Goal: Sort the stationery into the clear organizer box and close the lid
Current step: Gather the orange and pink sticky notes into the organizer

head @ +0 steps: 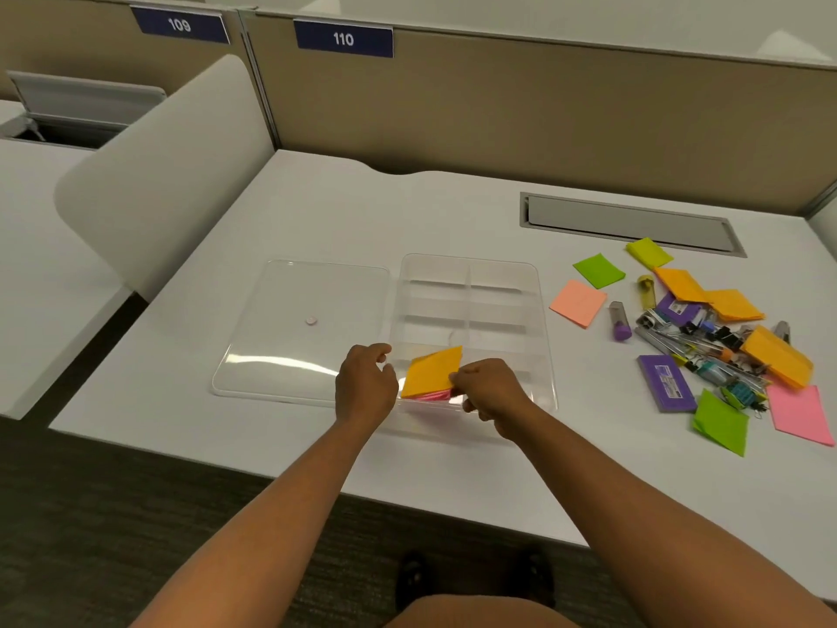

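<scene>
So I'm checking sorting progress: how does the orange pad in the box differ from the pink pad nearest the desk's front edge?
The orange pad lies inside the clear box, in a near compartment; the pink pad lies loose on the desk. The right hand pinches the orange pad's edge; nothing touches the pink one. The orange pad sits on something pink; the pink pad lies flat on the desk. Both are square paper pads.

1. A white counter (453,219) fills the middle of the view.
2. A tan partition wall (543,111) stands behind it, bearing blue number plates "109" (180,24) and "110" (343,39).
3. A grey cable hatch (629,222) is set into the counter's far right.
4. A white curved divider panel (167,174) stands at the left edge.
5. Dark carpet (113,514) lies below.
</scene>
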Demonstrator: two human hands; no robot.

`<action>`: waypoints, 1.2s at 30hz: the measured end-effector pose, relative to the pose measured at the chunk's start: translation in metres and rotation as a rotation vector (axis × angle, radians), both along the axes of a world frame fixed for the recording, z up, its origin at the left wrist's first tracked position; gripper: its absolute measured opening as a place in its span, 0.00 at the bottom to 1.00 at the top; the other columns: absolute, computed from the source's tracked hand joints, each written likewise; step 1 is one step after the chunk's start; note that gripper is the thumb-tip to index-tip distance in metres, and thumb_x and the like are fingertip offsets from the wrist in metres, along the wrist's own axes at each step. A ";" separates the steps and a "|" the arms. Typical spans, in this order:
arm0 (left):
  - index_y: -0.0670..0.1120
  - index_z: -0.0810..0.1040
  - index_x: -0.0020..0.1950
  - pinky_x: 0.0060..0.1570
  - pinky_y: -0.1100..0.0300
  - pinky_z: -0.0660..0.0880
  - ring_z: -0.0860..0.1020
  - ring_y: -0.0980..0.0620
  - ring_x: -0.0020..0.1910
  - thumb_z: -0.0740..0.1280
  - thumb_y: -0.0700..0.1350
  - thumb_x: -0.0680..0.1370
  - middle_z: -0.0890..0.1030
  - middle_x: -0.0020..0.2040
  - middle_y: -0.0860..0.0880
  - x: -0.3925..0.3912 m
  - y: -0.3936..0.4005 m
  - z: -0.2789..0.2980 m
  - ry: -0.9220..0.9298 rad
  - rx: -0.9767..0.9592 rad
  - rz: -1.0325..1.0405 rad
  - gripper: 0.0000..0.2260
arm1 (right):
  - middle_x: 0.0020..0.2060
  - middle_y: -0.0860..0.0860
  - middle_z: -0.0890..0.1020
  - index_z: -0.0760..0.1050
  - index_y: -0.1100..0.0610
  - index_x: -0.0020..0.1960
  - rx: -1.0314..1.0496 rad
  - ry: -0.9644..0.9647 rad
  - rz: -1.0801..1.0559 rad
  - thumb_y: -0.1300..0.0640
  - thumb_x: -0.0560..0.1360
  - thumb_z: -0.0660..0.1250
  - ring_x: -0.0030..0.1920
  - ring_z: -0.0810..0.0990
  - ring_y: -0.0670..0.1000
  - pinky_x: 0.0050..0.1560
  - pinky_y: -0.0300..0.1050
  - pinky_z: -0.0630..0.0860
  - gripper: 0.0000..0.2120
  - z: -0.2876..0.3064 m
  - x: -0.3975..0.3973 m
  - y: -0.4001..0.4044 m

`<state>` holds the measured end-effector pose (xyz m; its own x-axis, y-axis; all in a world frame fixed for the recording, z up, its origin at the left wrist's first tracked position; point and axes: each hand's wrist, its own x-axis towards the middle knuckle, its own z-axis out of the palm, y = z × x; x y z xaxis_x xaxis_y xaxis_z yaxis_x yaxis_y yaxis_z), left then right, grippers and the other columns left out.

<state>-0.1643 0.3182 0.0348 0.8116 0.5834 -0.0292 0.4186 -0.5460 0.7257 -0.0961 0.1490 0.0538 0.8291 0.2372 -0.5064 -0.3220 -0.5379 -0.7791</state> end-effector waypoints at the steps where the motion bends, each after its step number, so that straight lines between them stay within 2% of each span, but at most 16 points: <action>1: 0.45 0.78 0.64 0.51 0.64 0.68 0.78 0.48 0.57 0.66 0.38 0.78 0.78 0.60 0.45 0.000 0.001 0.000 0.000 0.002 0.003 0.14 | 0.38 0.61 0.84 0.82 0.63 0.40 -0.074 -0.056 0.051 0.57 0.75 0.67 0.30 0.75 0.52 0.28 0.41 0.65 0.11 -0.002 0.000 0.002; 5: 0.44 0.79 0.63 0.52 0.63 0.68 0.78 0.48 0.57 0.68 0.40 0.78 0.79 0.60 0.45 0.001 0.004 0.000 -0.007 -0.014 0.038 0.13 | 0.32 0.54 0.82 0.80 0.59 0.35 -0.394 -0.399 0.199 0.49 0.75 0.68 0.32 0.77 0.50 0.32 0.41 0.68 0.16 -0.006 0.003 0.000; 9: 0.44 0.79 0.62 0.52 0.63 0.68 0.79 0.48 0.56 0.67 0.41 0.78 0.81 0.58 0.45 0.002 0.003 -0.001 -0.003 -0.003 0.024 0.13 | 0.32 0.51 0.81 0.78 0.56 0.36 -0.397 -0.491 0.194 0.49 0.75 0.67 0.35 0.79 0.50 0.35 0.44 0.72 0.13 -0.009 0.002 -0.010; 15: 0.43 0.79 0.63 0.52 0.62 0.69 0.79 0.46 0.58 0.65 0.41 0.79 0.80 0.61 0.44 0.012 -0.002 0.000 0.024 0.037 0.026 0.13 | 0.37 0.48 0.83 0.82 0.55 0.42 -0.240 -0.532 0.222 0.51 0.77 0.64 0.39 0.80 0.47 0.42 0.46 0.78 0.11 -0.010 -0.003 -0.034; 20: 0.45 0.78 0.63 0.46 0.58 0.72 0.78 0.45 0.55 0.66 0.44 0.78 0.78 0.58 0.44 0.012 -0.009 -0.001 0.009 0.139 0.067 0.14 | 0.36 0.42 0.82 0.81 0.52 0.42 -0.115 -0.554 0.051 0.50 0.76 0.65 0.40 0.80 0.42 0.40 0.36 0.74 0.09 -0.003 0.003 -0.076; 24: 0.46 0.79 0.60 0.42 0.55 0.74 0.76 0.45 0.55 0.66 0.46 0.78 0.76 0.56 0.45 0.025 -0.034 0.000 -0.045 0.219 0.045 0.12 | 0.37 0.42 0.82 0.81 0.52 0.43 -0.118 -0.512 -0.085 0.50 0.77 0.65 0.40 0.80 0.43 0.43 0.39 0.76 0.08 -0.004 0.015 -0.121; 30: 0.48 0.80 0.55 0.38 0.57 0.73 0.75 0.47 0.52 0.66 0.44 0.76 0.76 0.52 0.47 0.062 -0.106 0.010 -0.162 0.338 -0.161 0.09 | 0.39 0.45 0.83 0.81 0.53 0.45 -0.151 -0.481 -0.199 0.50 0.77 0.66 0.40 0.81 0.48 0.44 0.48 0.79 0.08 -0.008 0.036 -0.181; 33: 0.48 0.80 0.55 0.39 0.60 0.70 0.76 0.50 0.50 0.65 0.45 0.76 0.76 0.53 0.49 0.082 -0.147 0.012 -0.182 0.295 -0.290 0.09 | 0.42 0.46 0.84 0.81 0.53 0.47 -0.200 -0.470 -0.221 0.52 0.77 0.66 0.42 0.81 0.47 0.44 0.47 0.78 0.07 -0.012 0.046 -0.212; 36: 0.47 0.80 0.55 0.39 0.64 0.68 0.78 0.51 0.43 0.66 0.43 0.76 0.76 0.53 0.50 0.101 -0.182 0.011 -0.183 0.207 -0.402 0.09 | 0.43 0.47 0.84 0.81 0.52 0.48 -0.282 -0.469 -0.236 0.53 0.76 0.67 0.43 0.79 0.48 0.44 0.44 0.74 0.05 -0.017 0.055 -0.243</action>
<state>-0.0637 0.1357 0.0456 0.9548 0.2016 0.2183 0.0210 -0.7787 0.6271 -0.0406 -0.0943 0.0369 0.9934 -0.0714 -0.0899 -0.1141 -0.7002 -0.7048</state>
